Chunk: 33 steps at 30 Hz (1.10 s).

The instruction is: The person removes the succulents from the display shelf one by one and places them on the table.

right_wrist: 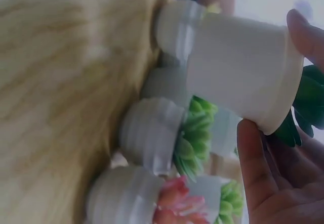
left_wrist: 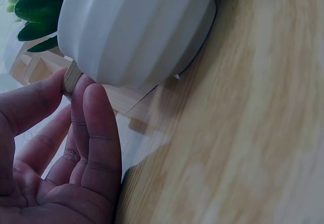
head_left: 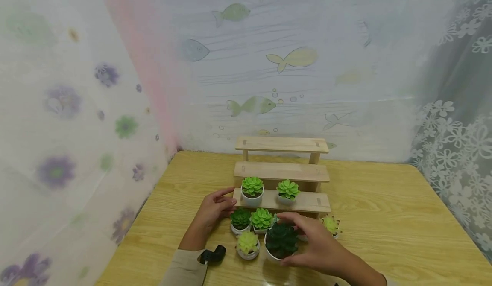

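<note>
My right hand [head_left: 320, 245] grips a dark green potted succulent [head_left: 282, 239] by the rim of its white pot [right_wrist: 240, 70]. In the right wrist view this pot is held above the tabletop, thumb on one side and fingers on the other. With thumb and fingers, my left hand [head_left: 210, 209] pinches the left end of the lowest board [head_left: 303, 201] of a three-tier wooden stand; the board's end [left_wrist: 72, 80] shows between the fingertips in the left wrist view. Two bright green succulents, one at the left [head_left: 252, 190] and one near the middle [head_left: 287, 191], stand on that board.
Before the stand are a small dark green succulent [head_left: 240, 220], a bright green one [head_left: 262, 219], a yellow-green one [head_left: 247, 244] and another at right [head_left: 331, 225]. A pink succulent [right_wrist: 177, 201] shows in the right wrist view. The upper boards [head_left: 282, 144] stand behind.
</note>
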Each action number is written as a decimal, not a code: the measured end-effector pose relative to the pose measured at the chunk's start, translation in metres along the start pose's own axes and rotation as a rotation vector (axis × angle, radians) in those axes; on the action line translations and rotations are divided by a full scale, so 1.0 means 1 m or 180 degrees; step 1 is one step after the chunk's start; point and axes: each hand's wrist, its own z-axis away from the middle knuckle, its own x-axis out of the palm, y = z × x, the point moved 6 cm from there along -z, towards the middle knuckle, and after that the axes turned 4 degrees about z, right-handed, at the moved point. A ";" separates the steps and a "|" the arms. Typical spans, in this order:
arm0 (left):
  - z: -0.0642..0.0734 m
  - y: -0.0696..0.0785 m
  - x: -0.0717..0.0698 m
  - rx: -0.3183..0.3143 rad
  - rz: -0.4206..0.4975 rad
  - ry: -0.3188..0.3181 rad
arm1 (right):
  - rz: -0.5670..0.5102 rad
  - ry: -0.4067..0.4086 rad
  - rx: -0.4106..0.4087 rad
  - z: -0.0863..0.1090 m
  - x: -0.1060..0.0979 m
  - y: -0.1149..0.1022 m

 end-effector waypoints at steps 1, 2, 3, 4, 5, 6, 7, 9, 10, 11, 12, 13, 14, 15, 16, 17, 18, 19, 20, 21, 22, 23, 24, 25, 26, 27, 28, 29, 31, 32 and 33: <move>0.000 0.000 0.000 0.0005 -0.0002 0.0003 | 0.0078 -0.0002 -0.0023 0.000 0.002 0.000; 0.000 0.001 0.001 0.0003 -0.0002 0.0005 | 0.0132 -0.0007 -0.0044 0.000 0.004 0.000; 0.000 0.001 0.001 0.0005 -0.0005 0.0006 | 0.0152 -0.0023 -0.0053 0.000 0.005 0.000; 0.000 0.001 0.001 0.0006 -0.0005 0.0013 | 0.0197 -0.0039 -0.0048 0.000 0.007 0.001; 0.000 0.001 0.001 0.0013 -0.0003 0.0010 | 0.0208 -0.0061 -0.0038 0.000 0.008 0.001; 0.000 0.001 0.001 0.0014 0.0001 0.0009 | 0.0228 -0.0082 -0.0020 0.000 0.010 0.002; 0.000 0.001 0.001 0.0020 0.0002 0.0005 | 0.0231 -0.0106 -0.0008 -0.001 0.012 0.003; 0.000 0.001 0.001 0.0029 -0.0002 -0.0003 | 0.0259 -0.0125 -0.0034 -0.001 0.014 0.004; -0.001 0.001 0.001 0.0031 -0.0003 -0.0004 | 0.0333 -0.0113 -0.0066 -0.001 0.016 0.005; -0.001 0.000 0.000 0.0033 -0.0005 -0.0007 | 0.0394 -0.0103 -0.0098 -0.001 0.017 0.005; -0.001 0.000 0.000 0.0034 -0.0008 -0.0008 | 0.0471 -0.0086 -0.0133 -0.001 0.018 0.005; -0.001 0.000 0.000 0.0041 -0.0017 -0.0011 | 0.0518 -0.0068 -0.0171 -0.001 0.019 0.005; -0.001 0.000 0.000 0.0040 -0.0021 -0.0008 | 0.0572 -0.0043 -0.0207 -0.001 0.020 0.005; -0.001 0.000 0.000 0.0041 -0.0026 -0.0010 | 0.0603 -0.0023 -0.0237 -0.001 0.021 0.006; -0.002 0.000 -0.001 0.0038 -0.0029 -0.0011 | 0.0637 0.0005 -0.0259 -0.001 0.022 0.006; -0.001 0.000 -0.001 0.0037 -0.0030 -0.0016 | 0.0672 0.0028 -0.0270 -0.001 0.023 0.006; -0.001 0.000 0.000 0.0043 -0.0033 -0.0022 | 0.0704 0.0056 -0.0277 -0.001 0.023 0.007; -0.001 0.000 -0.001 0.0039 -0.0033 -0.0023 | 0.0737 0.0074 -0.0275 -0.002 0.024 0.007; -0.001 0.000 -0.001 0.0036 -0.0030 -0.0021 | 0.0766 0.0087 -0.0264 -0.002 0.024 0.008; -0.001 0.000 -0.001 0.0037 -0.0031 -0.0021 | 0.0794 0.0096 -0.0253 -0.002 0.025 0.009; -0.001 0.000 -0.001 0.0040 -0.0032 -0.0021 | 0.0827 0.0104 -0.0245 -0.003 0.025 0.009; -0.001 0.000 -0.001 0.0041 -0.0033 -0.0016 | 0.0857 0.0106 -0.0237 -0.003 0.026 0.010; -0.001 0.000 -0.001 0.0041 -0.0032 -0.0011 | 0.0880 0.0108 -0.0235 -0.003 0.026 0.010; -0.001 0.000 -0.001 0.0042 -0.0028 -0.0008 | 0.0899 0.0107 -0.0243 -0.004 0.026 0.011; -0.001 0.000 -0.001 0.0041 -0.0028 -0.0004 | 0.0908 0.0112 -0.0257 -0.004 0.027 0.011; -0.001 0.001 -0.001 0.0040 -0.0029 -0.0003 | 0.0921 0.0115 -0.0275 -0.005 0.027 0.011; 0.000 0.001 -0.001 0.0038 -0.0029 -0.0001 | 0.0929 0.0120 -0.0294 -0.005 0.027 0.012; 0.000 0.001 -0.001 0.0034 -0.0027 0.0000 | 0.0940 0.0126 -0.0313 -0.006 0.027 0.012; 0.000 0.001 0.000 0.0035 -0.0031 -0.0008 | 0.0953 0.0146 -0.0344 -0.007 0.027 0.012; 0.000 0.001 0.000 0.0030 -0.0036 -0.0007 | 0.0964 0.0155 -0.0349 -0.007 0.027 0.012; 0.000 0.001 0.000 0.0035 -0.0038 -0.0011 | 0.0979 0.0160 -0.0354 -0.007 0.027 0.012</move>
